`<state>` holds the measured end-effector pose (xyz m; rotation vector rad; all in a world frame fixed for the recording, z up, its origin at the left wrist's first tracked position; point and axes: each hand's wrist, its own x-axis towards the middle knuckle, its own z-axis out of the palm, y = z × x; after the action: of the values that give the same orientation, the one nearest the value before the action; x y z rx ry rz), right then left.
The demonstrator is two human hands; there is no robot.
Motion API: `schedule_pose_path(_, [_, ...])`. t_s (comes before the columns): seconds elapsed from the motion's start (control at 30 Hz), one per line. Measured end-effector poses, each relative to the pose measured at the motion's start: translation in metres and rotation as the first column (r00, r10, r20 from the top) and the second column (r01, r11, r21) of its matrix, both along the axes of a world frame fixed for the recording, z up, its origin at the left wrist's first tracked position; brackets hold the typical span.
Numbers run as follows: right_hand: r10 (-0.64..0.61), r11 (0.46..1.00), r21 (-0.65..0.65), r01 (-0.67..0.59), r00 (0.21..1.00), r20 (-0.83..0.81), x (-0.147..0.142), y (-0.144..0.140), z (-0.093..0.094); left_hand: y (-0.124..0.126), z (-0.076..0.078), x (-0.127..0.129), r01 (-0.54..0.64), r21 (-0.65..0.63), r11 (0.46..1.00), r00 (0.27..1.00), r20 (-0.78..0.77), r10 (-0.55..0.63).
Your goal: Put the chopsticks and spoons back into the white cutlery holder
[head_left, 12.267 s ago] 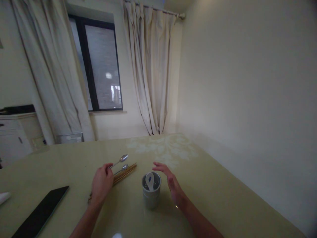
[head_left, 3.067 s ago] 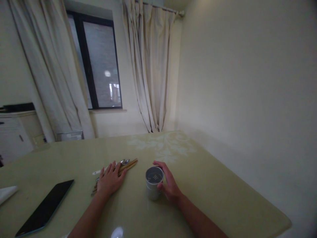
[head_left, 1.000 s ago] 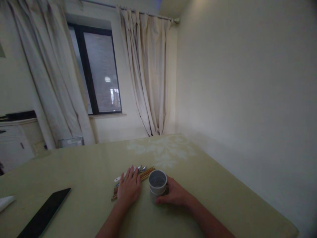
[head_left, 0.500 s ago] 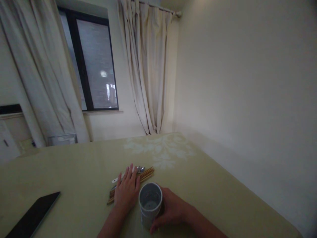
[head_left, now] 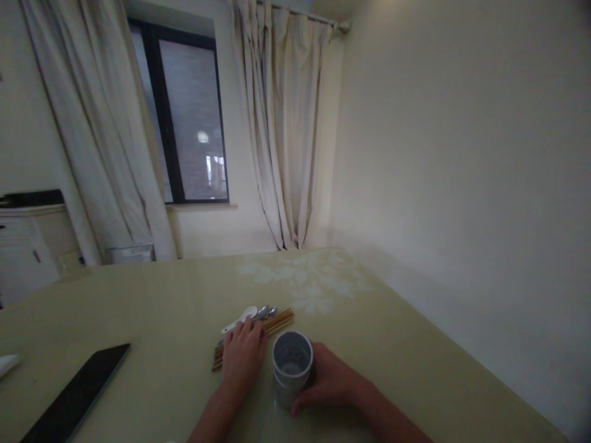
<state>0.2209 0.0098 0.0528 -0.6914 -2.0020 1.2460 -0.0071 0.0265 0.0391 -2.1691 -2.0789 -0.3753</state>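
Note:
My right hand (head_left: pixel 327 378) is wrapped round the side of a grey, open-topped cylindrical cup (head_left: pixel 292 363), which stands upright on the table; its inside looks empty. Left of the cup, my left hand (head_left: pixel 243 351) lies across a bundle of brown wooden chopsticks (head_left: pixel 281 320), fingers curled down over them. Just beyond those fingers is a white spoon (head_left: pixel 248 314), its handle pointing left. Two shiny metal spoons (head_left: pixel 266 312) show their bowls beside it, while their handles are mostly hidden under my left hand.
The pale green tabletop (head_left: pixel 152 307) has a white leaf pattern at its far end and runs along a wall (head_left: pixel 462 184) on the right. A flat black tablet-like device (head_left: pixel 78 394) lies at the left, with a white object (head_left: pixel 8 364) near the table's left side.
My left hand's fingers have gone from stretched flat to curled over the chopsticks, uncovering more of the white spoon. My right hand still holds the cup. The view has shifted slightly left.

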Motion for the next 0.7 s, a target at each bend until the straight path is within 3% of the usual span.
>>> schedule_pose_path(0.13, [0.033, 0.998, -0.047, -0.031, 0.999, 0.041, 0.001, 0.002, 0.001, 0.0, 0.002, 0.002, 0.038, -0.006, 0.999, 0.998, 0.06, -0.038])
schedule_pose_path(0.27, [0.054, 0.998, 0.007, -0.055, 0.997, 0.061, 0.004, 0.003, 0.002, 0.004, -0.003, -0.001, 0.093, -0.021, 0.995, 0.984, 0.157, -0.089])
schedule_pose_path(0.47, [0.052, 0.997, 0.059, -0.047, 0.995, -0.085, 0.011, 0.008, 0.003, 0.006, -0.005, 0.001, 0.121, -0.073, 0.99, 0.985, 0.132, -0.111])
schedule_pose_path(0.57, [-0.127, 0.991, 0.014, 0.13, 0.982, -0.137, 0.012, 0.017, -0.009, 0.002, 0.0, 0.008, 0.128, -0.077, 0.989, 0.987, 0.112, -0.119])
schedule_pose_path(0.7, [-0.424, 0.905, -0.055, 0.421, 0.903, -0.074, 0.011, 0.032, -0.026, -0.002, 0.004, 0.019, 0.134, -0.022, 0.991, 0.975, 0.184, -0.128])
